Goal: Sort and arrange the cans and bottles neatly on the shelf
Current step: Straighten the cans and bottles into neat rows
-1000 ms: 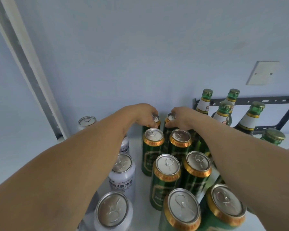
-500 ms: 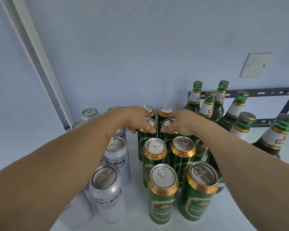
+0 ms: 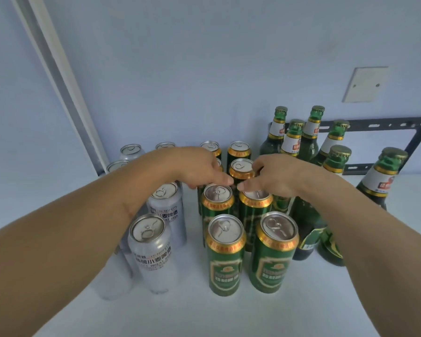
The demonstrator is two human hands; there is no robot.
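Observation:
Green cans with gold rims stand in two columns on the white shelf [image 3: 204, 314]. My left hand [image 3: 199, 169] curls over the top of the left green can [image 3: 218, 203] in the second row from the front, fingertips at its back rim. My right hand [image 3: 275, 176] covers the top of the right green can [image 3: 254, 215] beside it, fingers curled round its rim. The thumbs nearly meet between the two cans. Two front green cans [image 3: 225, 254] stand free. Silver-white cans [image 3: 153, 249] stand to the left, green bottles [image 3: 310, 137] to the right.
A white slanted rail [image 3: 58, 76] runs down the left wall. Behind the bottles a black metal bracket [image 3: 374, 122] is fixed to the wall, below a blank wall plate [image 3: 365, 85]. One bottle [image 3: 379, 186] stands apart at the far right.
Both hands have come back from the rearmost green cans, row by row, to the second row from the front. The view has pulled back, showing more shelf.

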